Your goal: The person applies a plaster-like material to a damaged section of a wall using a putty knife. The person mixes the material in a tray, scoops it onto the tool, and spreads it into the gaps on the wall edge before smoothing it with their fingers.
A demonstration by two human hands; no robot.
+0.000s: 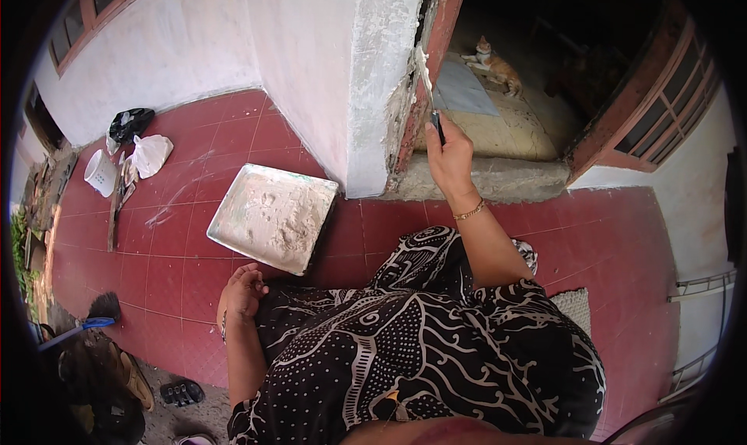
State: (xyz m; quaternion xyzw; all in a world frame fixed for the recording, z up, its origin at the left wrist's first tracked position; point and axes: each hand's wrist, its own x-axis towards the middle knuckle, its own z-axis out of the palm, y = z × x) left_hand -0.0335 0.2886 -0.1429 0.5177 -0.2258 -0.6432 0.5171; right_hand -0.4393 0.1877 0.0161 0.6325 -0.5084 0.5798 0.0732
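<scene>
My right hand (451,159) is raised at the doorway, closed around the black handle of a putty knife (429,91). Its thin blade points up, with whitish paste on it, against the gap between the rough wall edge (377,87) and the worn reddish door frame (447,26). Lower down, my left hand (243,292) hovers beside the near left corner of a shallow white tray, its fingers loosely curled and apart, holding nothing. That tray (220,226) lies on the floor, and lumpy off-white paste (282,215) covers its bottom.
An orange and white cat (500,68) lies inside past the raised concrete sill (486,179). On the red tiled floor (206,289) at left are a white bucket (99,173), plastic bags (151,155) and a wooden strip (116,211). A blue-handled broom (97,321) and sandals (181,393) are lower left.
</scene>
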